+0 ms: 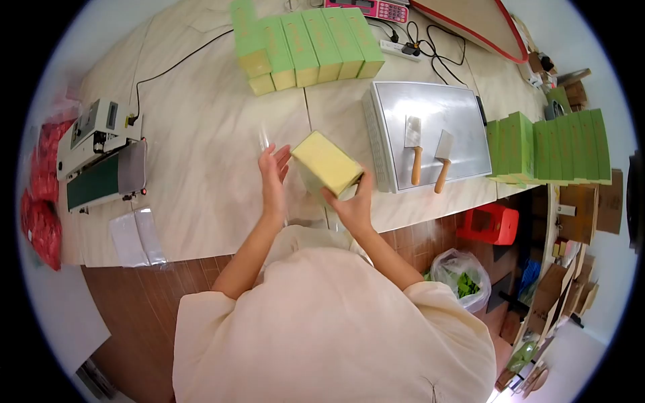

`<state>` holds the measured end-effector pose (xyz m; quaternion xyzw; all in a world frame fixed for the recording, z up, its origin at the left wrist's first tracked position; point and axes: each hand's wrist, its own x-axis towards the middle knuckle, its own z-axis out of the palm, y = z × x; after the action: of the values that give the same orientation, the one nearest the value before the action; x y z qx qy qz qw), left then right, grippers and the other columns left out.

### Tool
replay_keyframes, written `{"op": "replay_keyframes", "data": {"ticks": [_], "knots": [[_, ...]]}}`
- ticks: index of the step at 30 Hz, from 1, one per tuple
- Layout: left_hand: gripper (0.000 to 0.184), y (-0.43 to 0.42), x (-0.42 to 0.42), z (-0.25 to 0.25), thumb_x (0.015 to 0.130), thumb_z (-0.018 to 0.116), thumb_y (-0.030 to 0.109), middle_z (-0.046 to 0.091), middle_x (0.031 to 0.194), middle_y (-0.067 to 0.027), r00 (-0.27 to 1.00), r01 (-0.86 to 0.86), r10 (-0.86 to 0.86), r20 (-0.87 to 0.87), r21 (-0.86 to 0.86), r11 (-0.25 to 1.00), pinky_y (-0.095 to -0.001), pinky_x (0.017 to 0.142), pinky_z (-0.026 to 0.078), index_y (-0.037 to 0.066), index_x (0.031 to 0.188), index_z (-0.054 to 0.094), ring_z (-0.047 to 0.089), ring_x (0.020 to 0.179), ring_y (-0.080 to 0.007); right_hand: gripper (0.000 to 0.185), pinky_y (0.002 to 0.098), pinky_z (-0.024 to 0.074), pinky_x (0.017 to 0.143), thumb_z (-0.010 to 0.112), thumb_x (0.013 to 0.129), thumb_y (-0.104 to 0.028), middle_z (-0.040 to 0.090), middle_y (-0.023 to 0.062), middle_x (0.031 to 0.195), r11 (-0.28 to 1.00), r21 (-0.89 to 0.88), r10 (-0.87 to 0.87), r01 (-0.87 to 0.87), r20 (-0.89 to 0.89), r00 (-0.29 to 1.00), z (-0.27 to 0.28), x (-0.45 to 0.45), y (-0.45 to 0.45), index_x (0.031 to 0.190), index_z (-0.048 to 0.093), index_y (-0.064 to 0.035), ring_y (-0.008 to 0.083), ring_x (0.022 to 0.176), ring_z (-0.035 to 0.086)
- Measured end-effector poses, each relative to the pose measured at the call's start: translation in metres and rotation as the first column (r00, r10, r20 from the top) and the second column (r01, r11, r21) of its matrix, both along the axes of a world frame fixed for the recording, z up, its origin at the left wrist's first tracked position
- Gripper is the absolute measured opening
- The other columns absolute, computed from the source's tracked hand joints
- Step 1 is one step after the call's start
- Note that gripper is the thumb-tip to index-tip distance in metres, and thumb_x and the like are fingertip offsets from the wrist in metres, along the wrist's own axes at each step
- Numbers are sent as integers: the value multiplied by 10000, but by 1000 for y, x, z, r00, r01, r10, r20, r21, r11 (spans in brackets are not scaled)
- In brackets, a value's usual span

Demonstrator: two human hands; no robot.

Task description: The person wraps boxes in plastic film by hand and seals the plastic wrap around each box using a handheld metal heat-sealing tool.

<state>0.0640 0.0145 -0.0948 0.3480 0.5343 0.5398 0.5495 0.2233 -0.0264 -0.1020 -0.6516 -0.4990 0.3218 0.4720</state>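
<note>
A yellow-topped box (327,161) is held above the front of the table, just before my body. My right hand (355,203) grips its near right corner, thumb on one side and fingers round the other. At the box's left stands my left hand (273,176), open, fingers stretched out; whether its fingertips touch the box I cannot tell. To the right sits a flat metal-topped heating plate (430,101). On that plate lie two wooden-handled scrapers, one scraper (415,151) to the left and another scraper (443,161) beside it.
Green boxes (322,47) stand in a row at the back, and more green boxes (557,148) at the right. A sealing machine (104,158) and clear plastic sleeves (136,237) are on the left. Cables run by a power strip (400,49). A red stool (488,224) stands below.
</note>
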Motion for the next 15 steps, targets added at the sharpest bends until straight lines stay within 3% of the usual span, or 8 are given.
{"op": "replay_keyframes", "data": {"ticks": [2,3,6,8,10,12,14,15], "knots": [[650,2,-13,26,1037,223,550,437,1424,-119,989,95,-94,117,-1,995,-390,1137,262,49,1434,342,390,1341,-227,829,378,408,986,861,673,-125,474,145,1255,966,193,177,-174,0,984,-1,-11,3,1321,353,-20,276,1156,487],[650,-2,-19,31,1037,223,550,437,1424,-119,990,83,-82,114,-4,997,-390,1137,262,49,1434,342,390,1341,-227,869,388,399,1010,866,661,-116,461,153,1287,925,286,260,-251,7,966,0,-18,5,1347,339,-30,300,1180,482],[597,-13,-27,46,1062,219,469,405,1449,-147,994,-8,33,-104,232,973,-381,1154,231,17,1439,323,361,1351,-243,888,398,376,1048,863,681,-138,444,172,1308,893,274,369,-358,11,929,3,-32,18,1364,311,-2,312,1243,455],[589,-13,-38,32,1062,236,462,409,1450,-146,985,-26,62,-164,209,977,-380,1156,228,18,1439,326,362,1354,-242,900,407,376,1052,863,691,-162,450,190,1307,869,275,418,-412,39,908,-6,-38,27,1377,305,7,338,1249,454],[574,-9,-59,7,1062,271,447,415,1450,-143,953,-61,109,-282,175,983,-377,1158,223,19,1440,333,363,1359,-241,859,433,394,1034,844,700,-172,459,241,1323,854,163,416,-493,353,838,-17,-43,33,1377,349,12,383,1220,468],[560,-3,-68,-11,1063,306,432,422,1451,-141,914,-83,133,-383,144,986,-375,1161,217,20,1440,339,365,1365,-241,833,441,396,1036,832,713,-189,462,245,1333,851,109,449,-513,353,820,-8,-38,30,1378,372,8,399,1219,467],[532,1,-69,13,1062,340,404,442,1434,-140,939,-75,120,-323,147,986,-364,1155,221,19,1429,356,380,1351,-236,807,449,397,1037,820,726,-207,464,249,1343,855,41,473,-517,348,809,-4,-21,25,1378,394,4,415,1217,466],[504,3,-71,25,1061,375,375,462,1416,-140,952,-88,130,-276,157,984,-354,1148,225,18,1417,373,395,1338,-232,760,441,398,1037,805,735,-204,482,231,1337,900,46,380,-433,402,833,-6,-2,28,1364,426,-7,405,1217,473]]}}
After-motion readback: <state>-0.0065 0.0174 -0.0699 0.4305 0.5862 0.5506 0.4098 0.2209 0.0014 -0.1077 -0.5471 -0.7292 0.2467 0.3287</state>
